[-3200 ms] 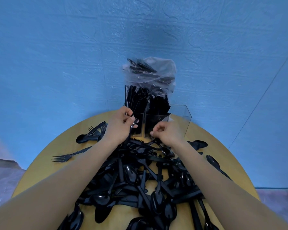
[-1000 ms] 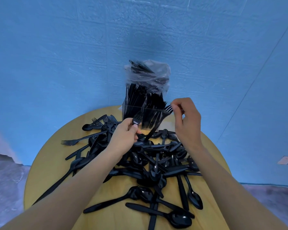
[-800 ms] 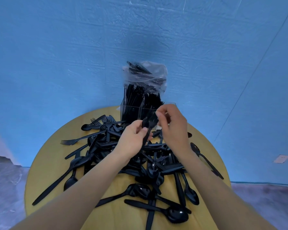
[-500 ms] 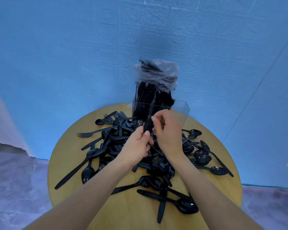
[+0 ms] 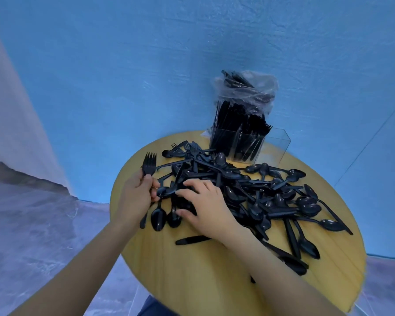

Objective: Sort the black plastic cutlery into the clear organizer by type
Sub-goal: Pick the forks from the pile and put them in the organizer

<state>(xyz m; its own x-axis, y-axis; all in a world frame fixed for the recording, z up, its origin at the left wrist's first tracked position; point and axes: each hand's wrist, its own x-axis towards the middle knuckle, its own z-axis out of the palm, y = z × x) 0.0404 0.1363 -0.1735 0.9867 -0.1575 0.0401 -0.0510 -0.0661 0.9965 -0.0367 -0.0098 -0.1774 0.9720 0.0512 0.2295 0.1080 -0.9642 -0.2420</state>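
**Fork in hand, organizer far across the pile**

While the left hand [image 5: 137,195] holds a black fork [image 5: 148,166] upright at centre-left of the frame, fingers curled round its handle and tines pointing up, the right hand [image 5: 205,206] lies on the cutlery pile [image 5: 249,192] with fingers spread, gripping nothing clearly. The clear organizer [image 5: 249,144] stands at upper right, at the round bench's [image 5: 192,270] far edge, well apart from both hands. Its forks stand upright, so the held fork's long axis already suits it.

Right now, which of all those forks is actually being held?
The fork in the left hand, tines up at the table's left edge; the other forks lie loose or stand in the organizer.
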